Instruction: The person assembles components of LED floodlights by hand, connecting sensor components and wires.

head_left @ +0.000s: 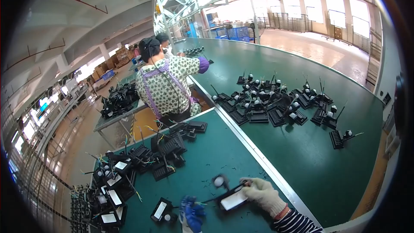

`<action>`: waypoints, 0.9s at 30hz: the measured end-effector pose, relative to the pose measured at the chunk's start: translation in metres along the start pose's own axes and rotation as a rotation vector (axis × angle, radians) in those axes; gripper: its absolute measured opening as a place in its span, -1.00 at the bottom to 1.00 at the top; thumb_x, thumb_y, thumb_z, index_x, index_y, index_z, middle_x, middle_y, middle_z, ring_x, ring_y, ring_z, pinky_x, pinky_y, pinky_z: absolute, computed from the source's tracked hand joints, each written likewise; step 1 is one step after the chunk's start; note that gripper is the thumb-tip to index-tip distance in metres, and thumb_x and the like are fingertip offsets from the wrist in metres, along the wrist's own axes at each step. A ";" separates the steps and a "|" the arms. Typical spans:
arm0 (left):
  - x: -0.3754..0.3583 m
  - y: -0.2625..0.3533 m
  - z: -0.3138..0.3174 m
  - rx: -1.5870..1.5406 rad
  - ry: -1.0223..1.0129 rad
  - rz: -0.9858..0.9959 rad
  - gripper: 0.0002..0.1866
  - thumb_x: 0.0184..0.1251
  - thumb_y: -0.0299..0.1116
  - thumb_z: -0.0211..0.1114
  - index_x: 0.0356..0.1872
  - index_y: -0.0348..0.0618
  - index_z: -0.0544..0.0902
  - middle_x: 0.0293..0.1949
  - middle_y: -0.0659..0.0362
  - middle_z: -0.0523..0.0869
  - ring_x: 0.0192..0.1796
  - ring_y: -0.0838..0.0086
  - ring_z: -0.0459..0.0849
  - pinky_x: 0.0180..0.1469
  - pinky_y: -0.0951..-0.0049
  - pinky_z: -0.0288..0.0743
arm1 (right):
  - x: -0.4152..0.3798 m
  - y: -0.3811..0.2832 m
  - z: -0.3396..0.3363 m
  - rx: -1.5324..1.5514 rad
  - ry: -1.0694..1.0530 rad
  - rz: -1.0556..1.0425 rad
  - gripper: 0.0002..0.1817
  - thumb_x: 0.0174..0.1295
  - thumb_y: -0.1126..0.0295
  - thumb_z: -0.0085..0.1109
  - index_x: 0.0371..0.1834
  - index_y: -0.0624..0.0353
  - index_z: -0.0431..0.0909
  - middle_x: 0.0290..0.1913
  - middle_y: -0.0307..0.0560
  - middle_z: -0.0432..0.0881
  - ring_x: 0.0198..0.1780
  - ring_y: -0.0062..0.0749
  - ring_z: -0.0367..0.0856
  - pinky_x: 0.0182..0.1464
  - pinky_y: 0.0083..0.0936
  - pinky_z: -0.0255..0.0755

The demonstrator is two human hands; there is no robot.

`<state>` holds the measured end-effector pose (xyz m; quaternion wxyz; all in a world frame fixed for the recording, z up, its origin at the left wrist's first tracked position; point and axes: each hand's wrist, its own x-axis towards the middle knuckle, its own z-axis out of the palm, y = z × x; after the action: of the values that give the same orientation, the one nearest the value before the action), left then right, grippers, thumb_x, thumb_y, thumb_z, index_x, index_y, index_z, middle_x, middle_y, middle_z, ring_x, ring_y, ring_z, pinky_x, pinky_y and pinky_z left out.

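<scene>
My right hand (264, 195), in a white knitted glove, grips the right end of a black lamp unit (233, 199) with a white rectangular panel and a round white sensor. My left hand (192, 213), in a blue-and-white glove, is at the lower middle, beside the dark cable that runs left from that unit. Its fingers are blurred, and what they may hold cannot be made out. Just left of it, another black lamp unit (160, 209) lies on the green table (207, 155) with its white panel up.
Piles of black units (114, 190) with loose wires cover the table's left side. Beyond a metal rail (254, 149), more units (276, 105) lie on a green surface (284, 159). A co-worker (166, 80) in a patterned smock sits ahead, with another person behind.
</scene>
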<state>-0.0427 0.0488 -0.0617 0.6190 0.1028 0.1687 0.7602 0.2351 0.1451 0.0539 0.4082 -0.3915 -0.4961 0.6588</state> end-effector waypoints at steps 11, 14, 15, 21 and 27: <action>-0.018 -0.061 0.050 0.943 -0.134 0.214 -0.49 0.47 -0.32 0.35 0.38 -0.17 0.48 0.11 0.07 0.68 -0.15 0.47 0.75 -0.22 0.49 0.69 | -0.015 0.028 0.050 0.407 0.078 0.116 -0.54 0.31 0.42 0.26 0.25 0.29 0.44 -0.16 -0.12 0.64 -0.43 -0.58 0.50 -0.48 -0.61 0.36; -0.027 -0.049 0.039 0.594 0.073 -0.314 -0.50 0.45 -0.23 0.34 0.35 -0.10 0.54 0.31 0.02 0.56 0.25 0.35 0.65 0.18 0.25 0.64 | -0.025 0.030 0.069 0.266 0.019 0.092 -0.48 0.33 0.43 0.32 0.31 0.37 0.45 0.05 -0.01 0.70 -0.08 -0.44 0.70 -0.09 -0.50 0.64; -0.029 -0.046 0.033 0.654 0.071 -0.237 -0.50 0.44 -0.29 0.36 0.36 -0.12 0.54 0.19 0.07 0.63 0.08 0.43 0.68 -0.01 0.36 0.62 | -0.026 0.028 0.072 0.137 0.015 0.062 -0.51 0.33 0.40 0.34 0.27 0.38 0.50 0.01 -0.04 0.70 -0.11 -0.50 0.69 -0.15 -0.56 0.61; -0.035 -0.036 0.073 0.694 0.089 -0.074 -0.75 0.46 -0.31 0.38 0.00 -0.25 0.69 -0.28 0.18 0.76 -0.41 0.53 0.70 -0.39 0.51 0.58 | 0.005 0.031 0.058 0.075 0.347 0.037 -0.55 0.41 0.28 0.26 0.21 0.40 0.57 -0.22 -0.12 0.66 -0.38 -0.61 0.56 -0.32 -0.64 0.50; -0.035 -0.036 0.078 0.662 0.112 -0.038 -0.72 0.46 -0.35 0.39 0.08 -0.24 0.63 -0.33 0.19 0.75 -0.45 0.57 0.69 -0.43 0.51 0.58 | -0.023 0.026 0.047 -0.438 0.261 -0.354 -0.54 0.42 0.37 0.25 0.26 0.48 0.53 -0.24 -0.12 0.67 -0.31 -0.65 0.60 -0.25 -0.60 0.57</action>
<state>0.0261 0.0313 -0.0015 0.5561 0.2529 0.4420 0.6569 0.1957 0.1036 0.0406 0.4829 -0.4589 -0.6301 0.3991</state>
